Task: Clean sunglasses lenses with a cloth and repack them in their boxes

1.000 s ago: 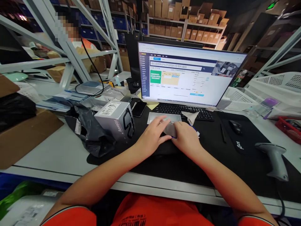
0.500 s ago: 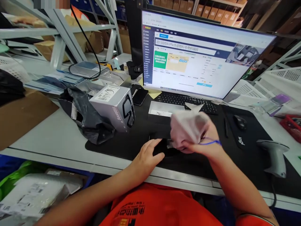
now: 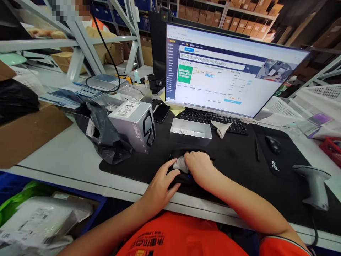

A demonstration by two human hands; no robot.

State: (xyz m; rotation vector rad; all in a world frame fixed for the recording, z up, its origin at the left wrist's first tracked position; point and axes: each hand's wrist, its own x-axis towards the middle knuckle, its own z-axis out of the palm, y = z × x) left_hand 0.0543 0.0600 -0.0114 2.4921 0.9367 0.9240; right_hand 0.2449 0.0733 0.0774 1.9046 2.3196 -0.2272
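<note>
My right hand (image 3: pixel 201 169) is bunched over a light grey-pink cloth (image 3: pixel 181 164), pressing it onto a black object (image 3: pixel 183 176) that lies low on the dark desk mat. Close beside it, my left hand (image 3: pixel 161 179) rests at the black object's left side with thumb and fingers apart, the fingertips at the cloth's edge. What the black object is, I cannot make out; both hands cover much of it. Just beyond stands an open white-lined box (image 3: pixel 204 133). Left of that are a silver product box (image 3: pixel 133 124) and a crumpled black plastic bag (image 3: pixel 106 135).
A monitor (image 3: pixel 226 74) and keyboard (image 3: pixel 195 115) stand behind, with a pale scrap (image 3: pixel 221 128) on the keyboard's edge. A phone (image 3: pixel 160 113) lies near the silver box. To the right are a mouse (image 3: pixel 272 144), a black pen-like stick (image 3: pixel 257 149) and a barcode scanner (image 3: pixel 314 185).
My right hand has come down and left with the cloth, from above the mat onto the black object. The white-lined box now shows fully. My left hand stays nearly in place.
</note>
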